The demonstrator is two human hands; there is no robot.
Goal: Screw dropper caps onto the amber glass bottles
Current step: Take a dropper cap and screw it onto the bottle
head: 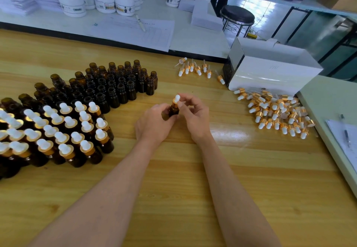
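Over the wooden table [193,179], left hand [154,124] grips an amber bottle [173,110]; right hand [195,117] pinches its gold-collared, white-bulbed cap [176,100].

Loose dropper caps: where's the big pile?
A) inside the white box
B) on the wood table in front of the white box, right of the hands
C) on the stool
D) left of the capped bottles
B: the pile of loose dropper caps lies on the wooden table in front of the white box, right of the right hand, which pinches a cap on the amber bottle gripped by the left hand.
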